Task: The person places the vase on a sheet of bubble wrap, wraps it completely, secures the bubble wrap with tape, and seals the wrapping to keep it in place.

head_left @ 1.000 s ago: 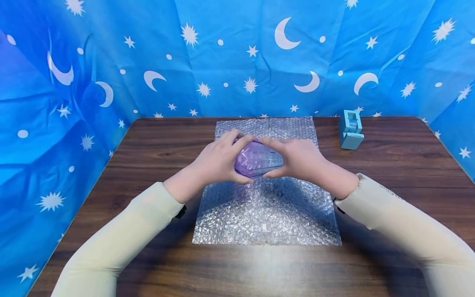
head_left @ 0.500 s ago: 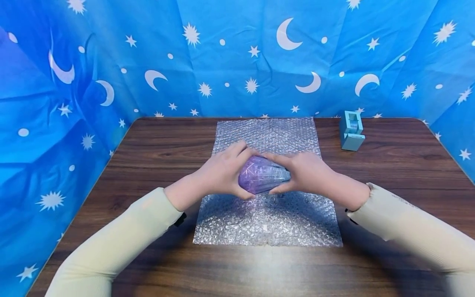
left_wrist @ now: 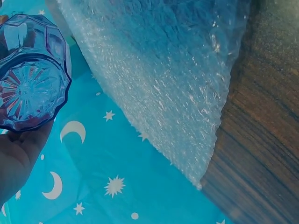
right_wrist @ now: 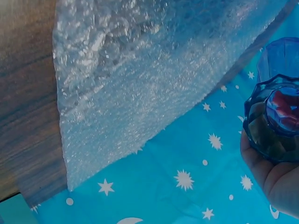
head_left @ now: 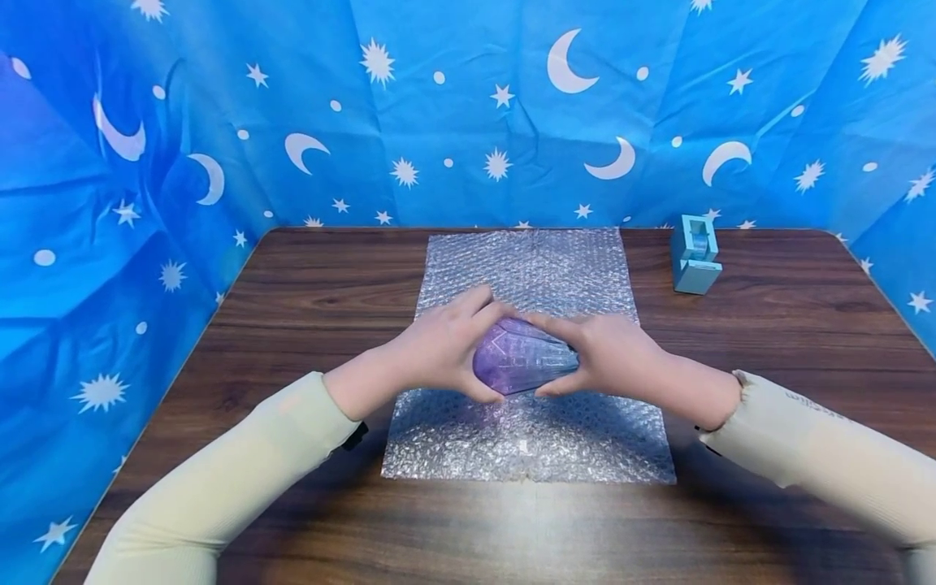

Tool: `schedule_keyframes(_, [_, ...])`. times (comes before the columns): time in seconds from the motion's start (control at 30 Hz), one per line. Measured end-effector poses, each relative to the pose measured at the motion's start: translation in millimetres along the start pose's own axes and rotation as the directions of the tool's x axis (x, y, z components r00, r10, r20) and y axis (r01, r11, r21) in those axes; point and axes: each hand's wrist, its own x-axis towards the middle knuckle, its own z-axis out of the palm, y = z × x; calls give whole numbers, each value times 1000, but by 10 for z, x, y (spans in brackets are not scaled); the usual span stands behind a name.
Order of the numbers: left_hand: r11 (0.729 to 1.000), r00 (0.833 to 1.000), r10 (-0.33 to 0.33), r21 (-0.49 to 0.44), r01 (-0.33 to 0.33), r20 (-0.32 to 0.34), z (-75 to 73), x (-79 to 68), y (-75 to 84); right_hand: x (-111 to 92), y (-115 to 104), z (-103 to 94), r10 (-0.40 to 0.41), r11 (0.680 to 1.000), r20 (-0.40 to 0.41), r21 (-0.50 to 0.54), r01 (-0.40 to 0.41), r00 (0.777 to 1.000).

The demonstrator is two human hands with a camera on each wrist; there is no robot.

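Observation:
A faceted glass cup (head_left: 517,357), purple at its left end and blue at its right, is held sideways above a sheet of bubble wrap (head_left: 526,272). My left hand (head_left: 455,345) grips its wider purple end, thumb on the near side and fingers over the far side. On the narrower blue end, my right hand (head_left: 614,353) holds it the same way. A starburst pattern shows in the round end of the cup (left_wrist: 32,88) in the left wrist view. The right wrist view has the other end, with a scalloped edge, above my right hand (right_wrist: 275,182).
The bubble wrap lies flat on a dark wood-grain table (head_left: 322,284). Toward the back right stands a light blue tape dispenser (head_left: 696,256). Blue cloth (head_left: 453,106) with white moons and stars hangs behind the table and along its sides.
Both hands have brought the cup toward the near side and slightly right, over the middle of the bubble wrap. Their grip looks the same, and the wrap and tape dispenser have stayed put.

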Motion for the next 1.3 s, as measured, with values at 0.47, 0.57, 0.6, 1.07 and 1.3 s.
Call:
schedule_keyframes(0.47, [1000,1000,7,-13,-7,26,75,-46,8,-59,-23,118,-19,999,-23,50,21,1000])
schedule_keyframes(0.57, [1000,999,4,-23,-3,37,104,-47,18,-78,-26,148,-8,998,-12,63,9,1000])
schedule_keyframes(0.6, [1000,999,0,-31,1,43,115,-45,22,-85,-24,160,-7,998,-13,65,7,1000])
schedule_keyframes(1.07, [995,991,-23,-96,35,130,216,-9,97,-212,13,275,-1,993,19,114,-2,1000])
schedule_keyframes(1.3, [992,986,-26,-120,46,163,250,-5,108,-249,29,311,7,991,42,131,-13,999])
